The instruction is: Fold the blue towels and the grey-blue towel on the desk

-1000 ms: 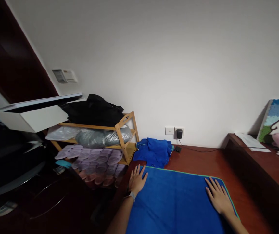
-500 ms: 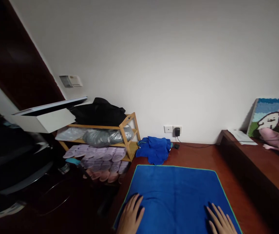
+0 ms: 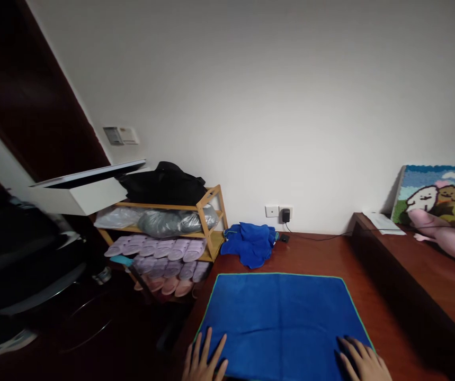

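Note:
A blue cloth (image 3: 278, 317) with a green edge lies spread flat on the reddish-brown table (image 3: 326, 254). Faint fold lines cross its middle. At its near left corner my left hand (image 3: 203, 362) rests with fingers spread, holding nothing. Toward the near right side, my right hand (image 3: 362, 360) touches the cloth with its fingers apart and nothing in them. Both wrists fall outside the picture. Beyond the spread cloth, a crumpled pile of blue cloth (image 3: 251, 243) sits against the wall.
A wooden rack (image 3: 211, 225) on the left carries a black bag (image 3: 163, 182) and rows of slippers (image 3: 171, 248). A charger (image 3: 286, 215) is plugged in at the wall. On a raised ledge at right lie paper (image 3: 384, 224), a pink plush toy (image 3: 445, 238) and a picture (image 3: 421, 185).
The cloth's near side lies smoother, and its near edge shows now. My left hand has moved back and spread its fingers; my right hand has shifted slightly nearer. The view has turned slightly right.

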The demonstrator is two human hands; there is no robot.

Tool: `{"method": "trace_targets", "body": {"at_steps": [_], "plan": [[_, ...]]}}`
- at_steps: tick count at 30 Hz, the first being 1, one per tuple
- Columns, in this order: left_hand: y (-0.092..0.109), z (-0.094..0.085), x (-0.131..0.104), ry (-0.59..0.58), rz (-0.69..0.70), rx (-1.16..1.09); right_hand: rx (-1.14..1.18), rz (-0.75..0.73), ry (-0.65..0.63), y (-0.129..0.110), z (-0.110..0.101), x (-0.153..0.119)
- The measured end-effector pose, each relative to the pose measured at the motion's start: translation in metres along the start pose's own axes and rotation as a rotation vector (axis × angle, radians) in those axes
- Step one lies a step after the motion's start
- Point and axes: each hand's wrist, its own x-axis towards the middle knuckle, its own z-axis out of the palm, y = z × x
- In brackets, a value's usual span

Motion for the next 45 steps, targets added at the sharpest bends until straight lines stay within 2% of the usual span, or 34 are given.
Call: {"method": "trace_targets", "body": {"at_steps": [2,4,6,8,11,13,16,18,20,25,27,28,30,35,37,38,41,43,45], "plan": [[0.005,-0.009,0.029,0.01,0.05,-0.006,0.026,0.002,-0.002,-0.002,-0.006,0.031],[0.013,-0.015,0.071,-0.02,0.086,-0.026,0.026,-0.012,0.01,-0.006,-0.009,0.073],[0.02,-0.015,0.117,-0.085,0.088,-0.039,-0.01,-0.03,-0.019,-0.009,-0.005,0.116],[0.022,-0.007,0.16,-0.147,0.063,-0.04,-0.071,-0.01,-0.097,-0.008,0.007,0.151],[0.012,0.012,0.207,-0.173,0.055,-0.041,-0.162,0.055,-0.188,0.002,0.028,0.176],[0.001,0.024,0.223,-0.15,0.066,-0.038,-0.195,0.061,-0.187,0.01,0.038,0.179],[-0.012,0.034,0.23,-0.118,0.083,-0.025,-0.213,0.044,-0.169,0.018,0.043,0.175],[-0.008,0.035,0.229,-0.112,0.099,-0.019,-0.22,0.044,-0.171,0.018,0.041,0.174],[0.01,0.035,0.228,-0.096,0.135,-0.03,-0.227,0.051,-0.183,0.015,0.039,0.174],[0.088,0.047,0.233,-0.084,0.303,-0.13,-0.267,0.079,-0.218,0.012,0.039,0.177],[0.101,0.053,0.238,-0.099,0.284,-0.142,-0.269,0.077,-0.221,0.013,0.039,0.178],[0.099,0.055,0.24,-0.103,0.254,-0.14,-0.266,0.072,-0.221,0.014,0.039,0.178],[0.079,0.056,0.244,-0.111,0.181,-0.123,-0.26,0.065,-0.217,0.016,0.04,0.179],[-0.003,0.042,0.246,-0.144,0.003,-0.032,-0.257,0.077,-0.217,0.017,0.04,0.182],[-0.018,0.035,0.248,-0.151,-0.024,-0.003,-0.257,0.082,-0.237,0.013,0.037,0.183],[-0.02,0.031,0.248,-0.149,-0.026,0.008,-0.259,0.093,-0.252,0.011,0.035,0.184],[-0.002,0.025,0.243,-0.067,-0.002,0.019,-0.255,0.13,-0.263,0.003,0.03,0.182],[0.027,0.025,0.234,0.013,0.072,-0.02,-0.231,0.124,-0.217,-0.001,0.03,0.178],[0.066,0.029,0.222,0.034,0.205,-0.096,-0.199,0.105,-0.18,-0.003,0.032,0.172]]}}
